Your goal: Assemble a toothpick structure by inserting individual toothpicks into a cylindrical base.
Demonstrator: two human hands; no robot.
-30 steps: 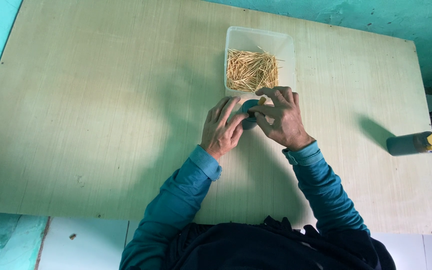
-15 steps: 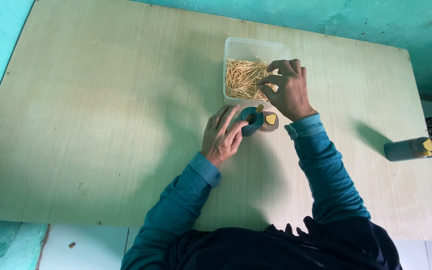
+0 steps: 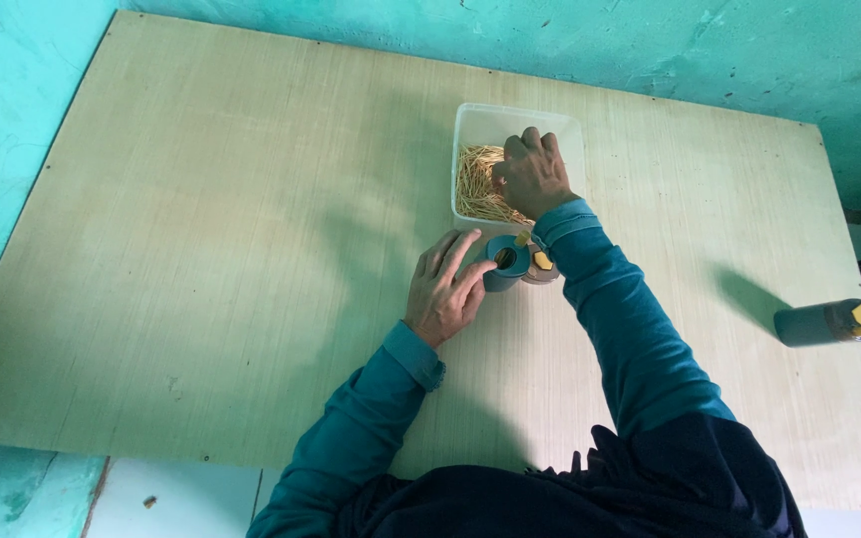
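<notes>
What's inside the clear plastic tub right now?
The clear tub holds a loose pile of thin pale sticks, toothpick-like, toward its near end. The right hand reaches in and covers the right side, so whatever lies under the hand is hidden.

both arms reached up from the bottom of the frame, each in a teal sleeve. the left hand (image 3: 443,289) sat just left of the frame's middle, palm down, fingers spread and pointing toward the upper right, thumb and fingertips curled against something small. the right arm stretched farther up, bent at the elbow, its wrist angled to the upper left. the right hand (image 3: 533,177) lay above the centre, back up, fingers bunched and curled downward.
</notes>
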